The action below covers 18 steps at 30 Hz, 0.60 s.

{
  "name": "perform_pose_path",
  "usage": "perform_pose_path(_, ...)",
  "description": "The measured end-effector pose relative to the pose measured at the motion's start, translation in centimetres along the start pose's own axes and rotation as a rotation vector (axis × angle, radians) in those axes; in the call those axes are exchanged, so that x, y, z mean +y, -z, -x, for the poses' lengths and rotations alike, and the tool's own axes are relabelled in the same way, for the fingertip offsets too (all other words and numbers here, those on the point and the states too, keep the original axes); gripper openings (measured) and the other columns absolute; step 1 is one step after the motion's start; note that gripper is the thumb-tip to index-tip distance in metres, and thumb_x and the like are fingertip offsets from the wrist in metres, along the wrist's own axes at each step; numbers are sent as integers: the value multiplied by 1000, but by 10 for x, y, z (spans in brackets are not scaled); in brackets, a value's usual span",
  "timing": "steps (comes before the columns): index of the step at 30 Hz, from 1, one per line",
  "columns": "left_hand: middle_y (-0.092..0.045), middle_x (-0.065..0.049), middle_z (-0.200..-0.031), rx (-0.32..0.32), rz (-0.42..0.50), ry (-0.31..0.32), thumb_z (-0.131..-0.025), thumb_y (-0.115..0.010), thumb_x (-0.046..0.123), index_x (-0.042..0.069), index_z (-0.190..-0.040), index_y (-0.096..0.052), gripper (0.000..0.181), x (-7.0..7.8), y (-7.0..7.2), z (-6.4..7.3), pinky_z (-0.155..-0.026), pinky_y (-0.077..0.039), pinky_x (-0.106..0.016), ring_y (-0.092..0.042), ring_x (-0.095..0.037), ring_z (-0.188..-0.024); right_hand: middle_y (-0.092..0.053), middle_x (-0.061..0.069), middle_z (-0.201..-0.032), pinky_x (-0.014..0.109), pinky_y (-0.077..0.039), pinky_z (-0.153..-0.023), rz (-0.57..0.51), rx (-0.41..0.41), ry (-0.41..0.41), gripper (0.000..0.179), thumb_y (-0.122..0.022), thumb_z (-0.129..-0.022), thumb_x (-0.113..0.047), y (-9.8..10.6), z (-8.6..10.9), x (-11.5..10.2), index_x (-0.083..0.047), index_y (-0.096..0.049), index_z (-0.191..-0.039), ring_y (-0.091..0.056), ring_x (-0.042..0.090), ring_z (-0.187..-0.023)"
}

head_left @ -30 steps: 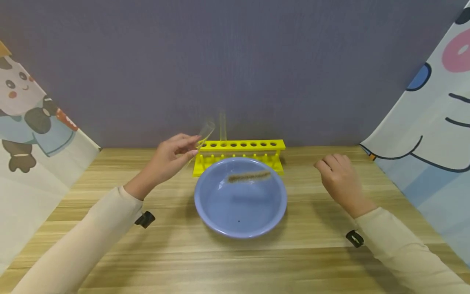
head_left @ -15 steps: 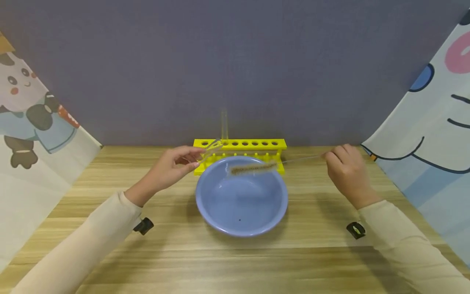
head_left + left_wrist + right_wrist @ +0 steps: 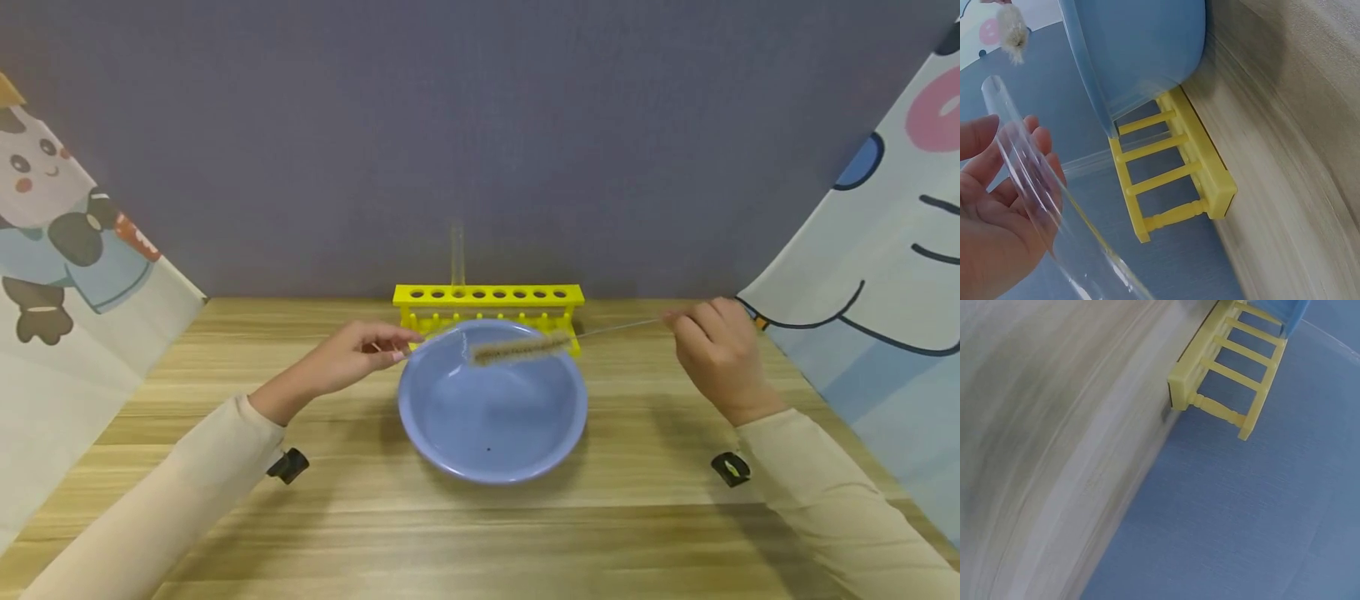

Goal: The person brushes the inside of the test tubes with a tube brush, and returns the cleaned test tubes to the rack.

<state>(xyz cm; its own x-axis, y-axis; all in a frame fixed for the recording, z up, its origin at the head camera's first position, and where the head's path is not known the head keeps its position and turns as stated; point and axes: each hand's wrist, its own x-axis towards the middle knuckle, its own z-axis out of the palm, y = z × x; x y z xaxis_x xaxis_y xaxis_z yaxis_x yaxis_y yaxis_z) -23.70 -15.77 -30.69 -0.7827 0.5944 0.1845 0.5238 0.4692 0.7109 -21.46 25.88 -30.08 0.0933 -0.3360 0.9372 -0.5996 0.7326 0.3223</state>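
Note:
My left hand (image 3: pixel 358 357) pinches a clear test tube (image 3: pixel 1030 172) between thumb and fingers, at the basin's left rim. The tube's mouth points toward the bristly tip of a test tube brush (image 3: pixel 521 348), with a gap between them. Gripping the thin wire end of that brush, my right hand (image 3: pixel 718 360) is off to the right. The bristles hang over the back of a blue basin (image 3: pixel 491 417). Behind it stands a yellow test tube rack (image 3: pixel 487 295), with another clear tube (image 3: pixel 457 254) upright in it. The right wrist view shows neither the right hand nor the brush.
Everything stands on a wood-grain table (image 3: pixel 480 542). A grey-blue panel (image 3: pixel 480 142) rises behind the rack. Cartoon-printed sheets, one on the left (image 3: pixel 67 233) and one on the right (image 3: pixel 892 258), border the table. The basin covers part of the rack's front.
My left hand has come down a little, and the tube has tipped from a steep slant toward level. The right hand has shifted slightly right, and the brush has risen slightly.

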Motion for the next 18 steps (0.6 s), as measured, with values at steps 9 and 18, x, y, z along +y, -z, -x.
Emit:
perform_pose_path(9, -67, -12, -96, -50, 7, 2, -92, -54, 2, -1, -117, -64, 28, -2, -2, 0, -68, -48, -27, -57, -20, -81, -55, 17, -60, 46, -28, -47, -8, 51, 4, 20, -60, -79, 14, -3, -3, 0, 4, -53, -63, -39, 35, -48)
perform_pose_path(18, -68, -11, -103, -138, 22, 27, -92, -55, 5, 1, -120, -63, 29, -4, -3, -1, -71, -50, -28, -57, -20, -84, -55, 17, -60, 45, -28, -45, -5, 116, 12, 22, -61, -79, 14, -6, -8, -1, 4, -52, -61, -40, 35, -46)
